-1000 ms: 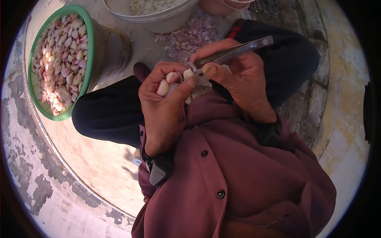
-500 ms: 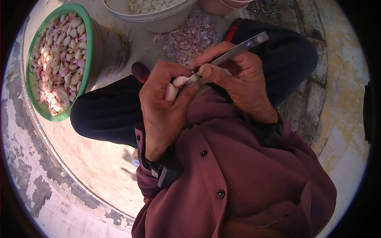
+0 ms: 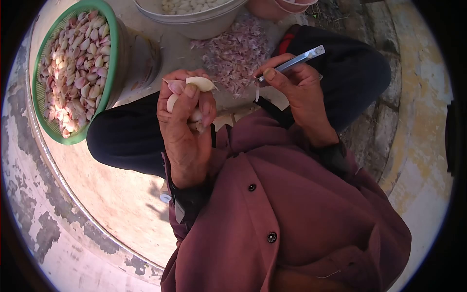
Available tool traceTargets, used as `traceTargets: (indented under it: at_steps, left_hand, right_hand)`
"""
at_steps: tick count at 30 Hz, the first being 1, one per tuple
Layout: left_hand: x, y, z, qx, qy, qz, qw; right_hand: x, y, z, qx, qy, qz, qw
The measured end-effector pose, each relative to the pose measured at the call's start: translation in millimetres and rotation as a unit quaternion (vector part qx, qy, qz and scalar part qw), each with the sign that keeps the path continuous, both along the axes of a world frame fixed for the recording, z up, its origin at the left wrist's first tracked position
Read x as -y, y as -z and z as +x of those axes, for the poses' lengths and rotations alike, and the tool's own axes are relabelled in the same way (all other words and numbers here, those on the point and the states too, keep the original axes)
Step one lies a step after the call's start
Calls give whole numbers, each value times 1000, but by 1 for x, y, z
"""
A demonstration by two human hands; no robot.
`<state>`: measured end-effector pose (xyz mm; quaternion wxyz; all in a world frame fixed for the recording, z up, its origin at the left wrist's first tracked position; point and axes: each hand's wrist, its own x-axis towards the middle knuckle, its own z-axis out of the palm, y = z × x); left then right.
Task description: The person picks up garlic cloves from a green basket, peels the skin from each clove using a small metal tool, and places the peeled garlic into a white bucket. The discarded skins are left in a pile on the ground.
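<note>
My left hand is closed around several garlic cloves. Its thumb presses a white, bare-looking clove against the fingers, and a pinkish clove lies beside that one. Lower in the palm more cloves show in part. A short way to the right, my right hand grips a small knife with a flat metallic handle pointing up and right. A thin strip of garlic skin hangs by the fingertips; the blade is mostly hidden there. The two hands are apart.
At left, a green-rimmed basket full of unpeeled cloves rests on a bucket. A pale basin of white cloves stands ahead, with a heap of garlic skins near it. A pink container is behind. My bent legs flank the heap.
The hands have separated: my left hand moved left and turned palm up with the cloves, and my right hand drew right with the knife. A white clove now shows under the left thumb.
</note>
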<state>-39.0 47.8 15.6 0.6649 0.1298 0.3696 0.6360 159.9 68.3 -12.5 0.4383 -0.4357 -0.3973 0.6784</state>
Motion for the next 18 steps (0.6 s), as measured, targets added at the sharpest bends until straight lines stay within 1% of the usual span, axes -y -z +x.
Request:
traceTargets:
  at_steps: [2,3,5,6,8,9,11,13,18]
  left_hand:
    - [-1,1,0,16,3,0,1000]
    - [-1,3,1,37,16,-9,999]
    - [0,7,6,61,34,-18,997]
    - [1,8,9,76,38,-26,996]
    - [1,6,15,89,40,-33,995]
    - [2,3,18,93,37,-42,994]
    - [2,3,23,95,35,-50,994]
    - [4,8,25,27,34,-2,999]
    - [5,14,27,19,46,37,998]
  right_hand:
    - [-1,1,4,51,9,32,998]
    - [-1,-2,2,50,9,31,998]
    - [-2,-13,-8,45,14,99,994]
    - [-2,-15,-11,47,16,100,994]
    - [-2,-18,-19,-14,23,138,990]
    - [-2,-20,-23,-15,24,138,990]
    - [-1,-21,-29,-68,35,103,992]
    - [0,-20,-30,-74,43,100,991]
    - [2,-16,-28,-74,68,92,991]
